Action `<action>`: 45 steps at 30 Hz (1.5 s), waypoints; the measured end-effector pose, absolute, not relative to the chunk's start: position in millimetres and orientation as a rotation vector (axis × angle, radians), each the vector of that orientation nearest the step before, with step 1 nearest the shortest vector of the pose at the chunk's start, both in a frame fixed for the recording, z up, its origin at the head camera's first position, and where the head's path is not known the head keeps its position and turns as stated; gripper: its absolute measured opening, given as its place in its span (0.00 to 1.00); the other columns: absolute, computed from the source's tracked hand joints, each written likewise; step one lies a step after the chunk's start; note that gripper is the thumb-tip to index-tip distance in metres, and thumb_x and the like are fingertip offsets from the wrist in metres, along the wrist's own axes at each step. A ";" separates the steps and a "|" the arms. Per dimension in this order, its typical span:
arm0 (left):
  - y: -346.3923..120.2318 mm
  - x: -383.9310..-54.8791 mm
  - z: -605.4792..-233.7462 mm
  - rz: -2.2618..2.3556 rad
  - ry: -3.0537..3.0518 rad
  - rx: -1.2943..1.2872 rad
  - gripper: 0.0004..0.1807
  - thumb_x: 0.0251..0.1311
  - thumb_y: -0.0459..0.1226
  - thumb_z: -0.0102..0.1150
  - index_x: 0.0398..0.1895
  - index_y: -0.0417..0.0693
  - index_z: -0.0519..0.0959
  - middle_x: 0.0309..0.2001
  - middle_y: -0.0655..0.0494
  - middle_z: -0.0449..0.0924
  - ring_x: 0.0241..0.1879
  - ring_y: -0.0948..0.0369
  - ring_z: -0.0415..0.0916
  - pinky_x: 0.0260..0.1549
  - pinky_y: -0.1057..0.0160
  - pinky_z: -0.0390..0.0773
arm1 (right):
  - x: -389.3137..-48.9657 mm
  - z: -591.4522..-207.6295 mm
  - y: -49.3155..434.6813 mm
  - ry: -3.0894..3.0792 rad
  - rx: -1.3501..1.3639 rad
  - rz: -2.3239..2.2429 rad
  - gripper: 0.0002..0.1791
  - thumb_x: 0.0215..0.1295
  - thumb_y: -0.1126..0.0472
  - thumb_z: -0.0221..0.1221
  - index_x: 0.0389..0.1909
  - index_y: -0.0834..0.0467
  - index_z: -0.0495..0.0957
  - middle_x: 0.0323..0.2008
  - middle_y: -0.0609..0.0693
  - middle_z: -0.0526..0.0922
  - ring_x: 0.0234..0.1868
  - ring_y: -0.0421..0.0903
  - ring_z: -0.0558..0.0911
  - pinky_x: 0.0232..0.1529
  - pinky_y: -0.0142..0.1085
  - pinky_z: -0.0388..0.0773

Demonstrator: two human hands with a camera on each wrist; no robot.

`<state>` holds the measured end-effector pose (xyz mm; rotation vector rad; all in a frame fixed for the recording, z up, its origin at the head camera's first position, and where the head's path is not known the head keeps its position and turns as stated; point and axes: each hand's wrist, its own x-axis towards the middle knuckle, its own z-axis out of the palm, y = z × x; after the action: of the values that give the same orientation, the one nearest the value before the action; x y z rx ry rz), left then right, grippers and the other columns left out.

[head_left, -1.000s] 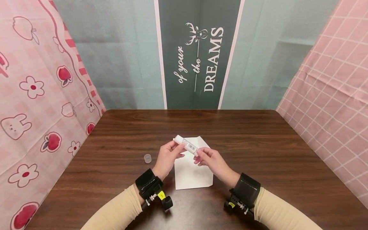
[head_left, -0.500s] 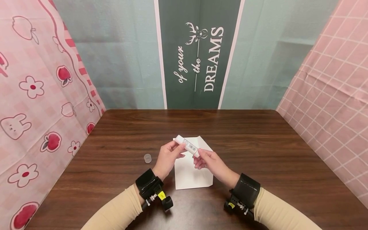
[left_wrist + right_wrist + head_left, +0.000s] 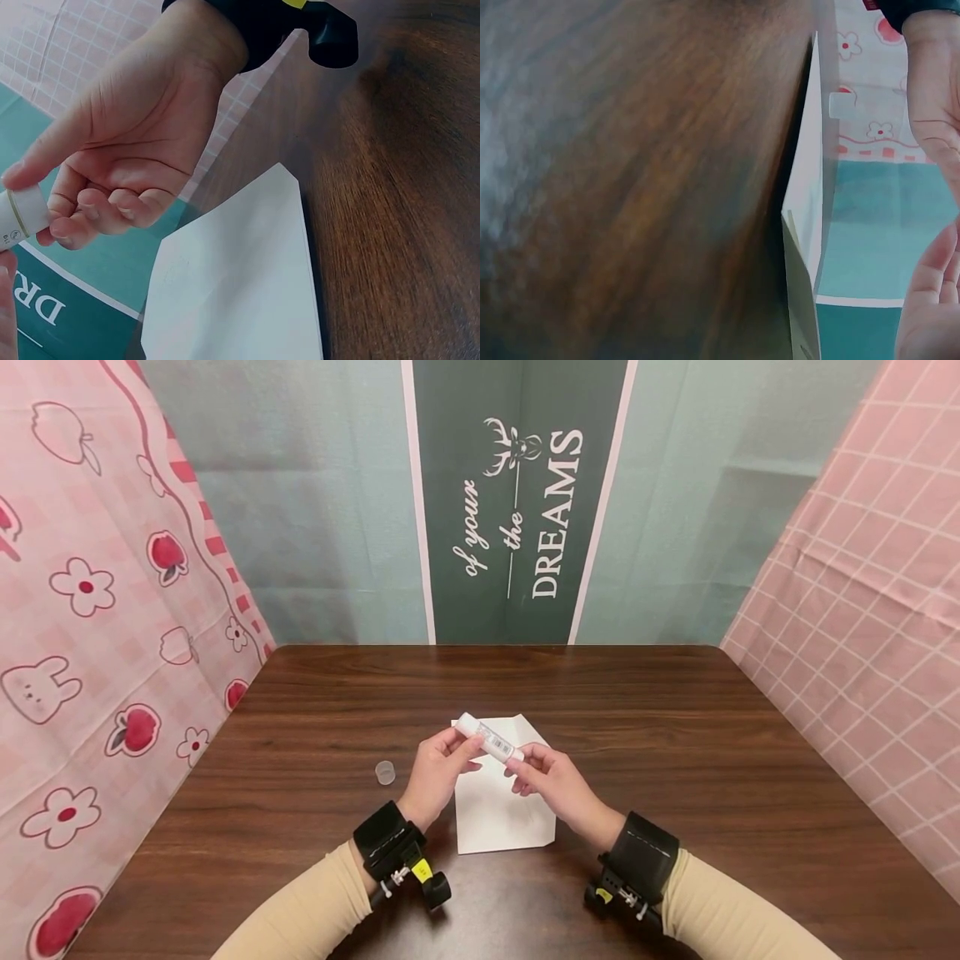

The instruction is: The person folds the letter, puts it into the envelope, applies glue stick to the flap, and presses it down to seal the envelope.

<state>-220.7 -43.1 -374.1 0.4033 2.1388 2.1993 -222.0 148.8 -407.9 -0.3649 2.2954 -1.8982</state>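
Above a white envelope [image 3: 498, 814], my two hands hold a white glue stick [image 3: 492, 742] aslant. My left hand [image 3: 437, 770] grips its upper left part between thumb and fingers. My right hand [image 3: 561, 783] pinches the lower right end, beside the printed barcode. From the left wrist, the right hand [image 3: 135, 142] shows thumb and forefinger at the white end of the glue stick [image 3: 21, 214], its other fingers loosely curled. The right wrist view catches both hands only at its right edge, and the glue stick is out of sight there.
A small translucent cap [image 3: 385, 773] stands on the brown wooden table [image 3: 300, 718], left of the left hand. The envelope lies flat under the hands, its flap edge slightly raised in the right wrist view. Printed cloths hang around the table's back and sides.
My right thumb and fingers have shifted round the lower end of the glue stick, the thumb now lower. The left hand, envelope and cap have stayed in place.
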 end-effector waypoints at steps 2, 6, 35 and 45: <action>-43.2 -220.8 -374.2 2.203 2.131 0.414 0.16 0.64 0.35 0.54 0.50 0.32 0.75 0.42 0.41 0.81 0.42 0.54 0.80 0.39 0.60 0.79 | -220.6 -407.0 150.0 2.228 -0.394 -1.894 0.22 0.70 0.55 0.50 0.43 0.74 0.70 0.33 0.63 0.78 0.28 0.42 0.78 0.34 0.35 0.78; -43.2 -221.4 -375.3 2.213 2.117 0.436 0.15 0.64 0.35 0.54 0.49 0.31 0.76 0.41 0.41 0.81 0.42 0.55 0.80 0.38 0.60 0.79 | -219.7 -406.3 151.5 2.067 -0.427 -1.895 0.32 0.74 0.47 0.39 0.43 0.79 0.68 0.29 0.55 0.77 0.29 0.41 0.77 0.35 0.34 0.77; -41.9 -219.3 -374.6 2.191 2.162 0.476 0.15 0.63 0.33 0.55 0.49 0.31 0.75 0.42 0.39 0.81 0.43 0.46 0.78 0.40 0.58 0.78 | -222.5 -408.6 151.1 2.267 -0.322 -1.924 0.15 0.63 0.61 0.59 0.42 0.69 0.72 0.34 0.64 0.79 0.28 0.43 0.78 0.34 0.36 0.77; -41.0 -220.5 -377.1 2.184 2.158 0.469 0.15 0.63 0.33 0.54 0.48 0.30 0.76 0.40 0.40 0.81 0.41 0.50 0.79 0.39 0.60 0.79 | -221.6 -410.1 156.0 2.159 -0.436 -1.874 0.25 0.72 0.53 0.47 0.45 0.77 0.70 0.32 0.62 0.77 0.28 0.42 0.77 0.35 0.34 0.77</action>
<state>-220.5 -41.0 -377.1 0.4687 2.1576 2.1837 -221.6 156.0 -410.1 -0.4365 2.1595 -1.8744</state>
